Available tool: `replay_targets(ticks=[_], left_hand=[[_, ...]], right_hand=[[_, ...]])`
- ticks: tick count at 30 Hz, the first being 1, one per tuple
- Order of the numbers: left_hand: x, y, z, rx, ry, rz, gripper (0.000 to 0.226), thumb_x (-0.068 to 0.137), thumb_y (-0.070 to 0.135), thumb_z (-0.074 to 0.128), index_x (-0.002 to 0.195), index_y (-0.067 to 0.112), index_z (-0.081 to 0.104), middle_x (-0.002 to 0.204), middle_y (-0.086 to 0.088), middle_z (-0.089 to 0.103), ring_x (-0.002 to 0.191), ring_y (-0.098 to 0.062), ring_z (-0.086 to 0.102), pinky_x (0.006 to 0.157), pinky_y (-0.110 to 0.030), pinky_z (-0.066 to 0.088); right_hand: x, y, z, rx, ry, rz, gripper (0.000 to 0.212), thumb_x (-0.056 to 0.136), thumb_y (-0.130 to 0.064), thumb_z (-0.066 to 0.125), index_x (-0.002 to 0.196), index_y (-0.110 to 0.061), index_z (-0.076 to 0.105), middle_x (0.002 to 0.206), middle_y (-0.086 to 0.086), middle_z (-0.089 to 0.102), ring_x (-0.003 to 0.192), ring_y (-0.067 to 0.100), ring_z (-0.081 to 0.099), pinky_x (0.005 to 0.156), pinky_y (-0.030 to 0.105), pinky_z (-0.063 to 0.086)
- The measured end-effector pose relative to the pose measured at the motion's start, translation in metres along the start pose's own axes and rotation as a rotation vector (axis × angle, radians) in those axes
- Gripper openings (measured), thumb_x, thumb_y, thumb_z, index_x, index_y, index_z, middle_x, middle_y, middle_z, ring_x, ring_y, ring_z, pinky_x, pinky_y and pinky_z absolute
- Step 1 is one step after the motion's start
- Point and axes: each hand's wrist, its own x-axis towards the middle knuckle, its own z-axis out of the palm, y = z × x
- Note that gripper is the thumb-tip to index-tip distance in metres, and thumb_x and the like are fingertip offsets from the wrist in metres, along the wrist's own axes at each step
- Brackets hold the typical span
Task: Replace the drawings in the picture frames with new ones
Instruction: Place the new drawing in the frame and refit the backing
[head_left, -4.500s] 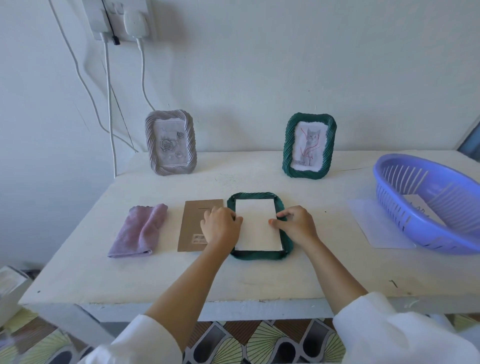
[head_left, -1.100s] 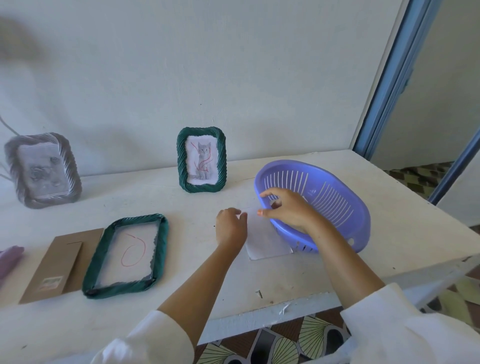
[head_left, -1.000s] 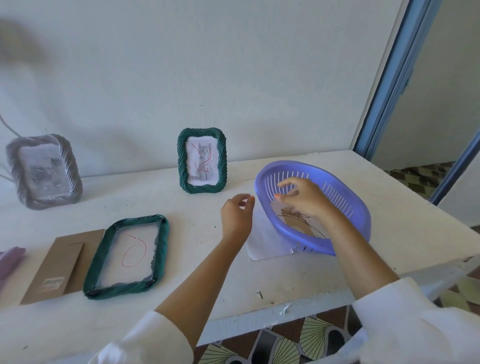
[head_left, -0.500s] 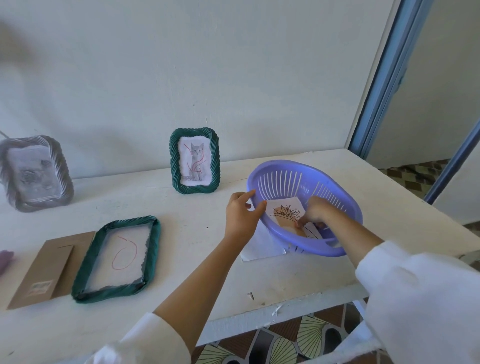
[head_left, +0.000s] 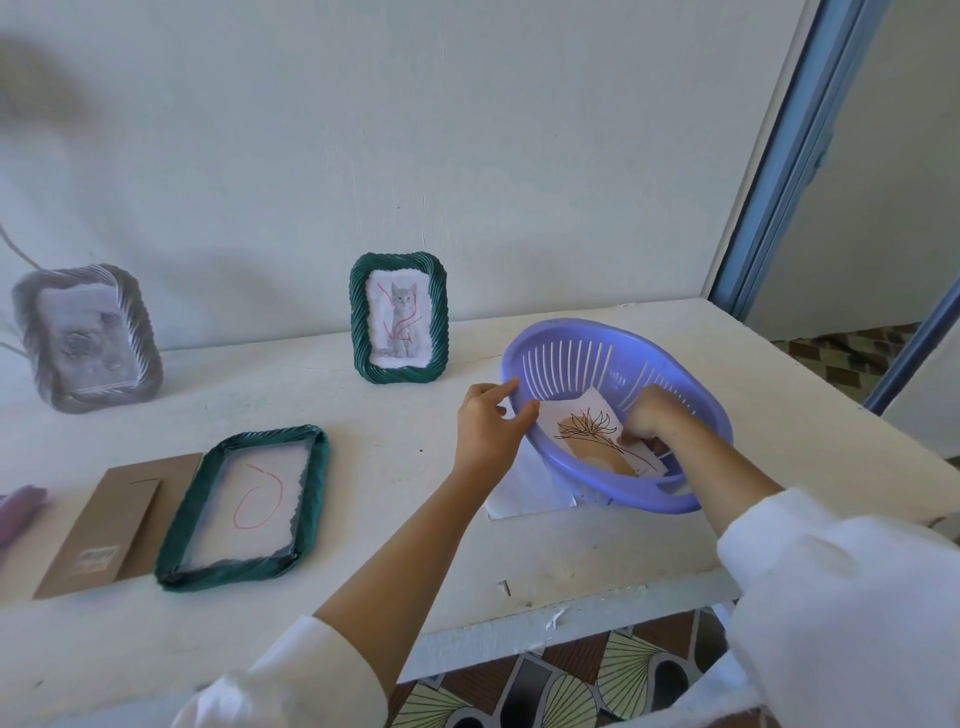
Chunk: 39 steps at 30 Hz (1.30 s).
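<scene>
At the far left a grey frame (head_left: 85, 338) is stood against the wall, a drawing seen inside it. Near the left edge of the worktop (head_left: 395, 467) a brown backing board (head_left: 117, 525) is laid flat, and just right of it a green frame (head_left: 244, 506) is laid flat with a red loop seen through its opening. A second green frame (head_left: 399, 318), holding a cat drawing, is stood upright further back. The left hand (head_left: 488, 423) is held at the near-left rim of the purple basket (head_left: 618, 338), fingers loosely curled; whether the rim is gripped cannot be told. Beneath the basket a white sheet (head_left: 524, 493) is partly trapped. Inside the basket a plant drawing (head_left: 587, 434) lies tilted, and its right edge is pinched by the right hand (head_left: 649, 418). The step in hand is judged to be fetching a new drawing. The next move calls for the drawing to be lifted clear of the basket wall without creasing and carried left to the flat green frame.
</scene>
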Motion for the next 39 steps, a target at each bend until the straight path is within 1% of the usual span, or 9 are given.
replay_targets(ticks=[4,8,11,14,19,23,28,33,39], left_hand=[[-0.001,0.003,-0.004,0.027,-0.011,-0.001,0.049,0.088,0.033,0.06,0.132,0.015,0.051,0.128,-0.006,0.049,0.102,-0.017,0.052,0.087,-0.023,0.042],[-0.005,0.015,-0.018,-0.082,0.065,0.034,0.038,0.089,0.034,0.058,0.122,0.015,0.06,0.124,-0.001,0.056,0.1,-0.014,0.056,0.086,-0.02,0.042],[-0.008,0.031,-0.04,-0.246,0.157,0.052,0.02,0.09,0.028,0.057,0.097,0.014,0.07,0.094,0.007,0.069,0.075,-0.005,0.059,0.073,-0.014,0.049],[-0.009,0.04,-0.072,-0.425,0.183,-0.016,0.019,0.09,0.029,0.056,0.076,0.018,0.063,0.066,0.005,0.056,0.065,-0.012,0.052,0.066,-0.023,0.053],[-0.017,0.021,-0.136,-0.634,0.071,-0.24,0.015,0.089,0.022,0.058,0.077,0.013,0.063,0.075,-0.005,0.061,0.072,-0.021,0.06,0.068,-0.03,0.057],[-0.024,-0.024,-0.191,-0.576,0.147,-0.369,0.015,0.085,-0.001,0.052,0.082,0.003,0.066,0.076,-0.012,0.063,0.061,-0.019,0.057,0.045,-0.019,0.05],[-0.027,-0.073,-0.248,-0.562,0.228,-0.515,0.023,0.089,0.0,0.054,0.111,-0.003,0.062,0.096,-0.014,0.063,0.085,-0.028,0.06,0.072,-0.035,0.053],[-0.03,-0.102,-0.272,-0.552,0.216,-0.582,0.029,0.087,-0.002,0.058,0.116,-0.006,0.059,0.1,-0.017,0.061,0.079,-0.025,0.06,0.074,-0.035,0.054],[-0.027,-0.122,-0.278,-0.377,0.225,-0.603,0.024,0.086,0.004,0.061,0.109,0.0,0.065,0.107,-0.016,0.066,0.099,-0.033,0.063,0.091,-0.045,0.052]], right_hand=[[-0.001,0.001,-0.017,0.235,0.044,0.007,0.029,0.072,-0.007,0.071,0.06,-0.005,0.045,0.056,0.012,0.047,0.049,0.021,0.045,0.049,0.025,0.038],[-0.022,-0.019,-0.05,0.489,0.294,-0.144,0.016,0.067,-0.004,0.069,0.068,0.01,0.059,0.06,0.013,0.05,0.056,0.019,0.046,0.056,0.026,0.038],[-0.055,-0.055,-0.058,0.538,0.48,-0.341,0.025,0.067,-0.007,0.064,0.083,0.012,0.062,0.069,0.016,0.056,0.066,0.018,0.047,0.061,0.027,0.037],[-0.096,-0.105,-0.036,0.476,0.531,-0.482,0.013,0.071,-0.011,0.064,0.074,0.002,0.064,0.074,0.01,0.065,0.069,0.021,0.055,0.063,0.024,0.04],[-0.144,-0.179,0.043,0.323,0.361,-0.635,0.01,0.079,-0.014,0.06,0.07,-0.009,0.063,0.077,0.012,0.065,0.073,0.03,0.059,0.059,0.027,0.041],[-0.161,-0.217,0.094,0.313,0.065,-0.741,0.025,0.082,-0.022,0.059,0.063,-0.006,0.054,0.062,0.006,0.053,0.06,0.02,0.048,0.053,0.028,0.033],[-0.149,-0.23,0.135,0.443,0.053,-0.588,0.025,0.087,-0.021,0.056,0.111,-0.017,0.063,0.119,0.006,0.06,0.11,0.022,0.055,0.08,0.023,0.036],[-0.149,-0.236,0.163,0.752,-0.307,-0.343,0.036,0.083,-0.003,0.06,0.118,-0.012,0.055,0.073,0.009,0.061,0.049,0.012,0.056,0.051,0.022,0.043],[-0.147,-0.241,0.173,0.939,-0.335,-0.176,0.032,0.074,0.013,0.063,0.1,-0.006,0.059,0.066,0.01,0.059,0.048,0.016,0.05,0.042,0.018,0.045]])
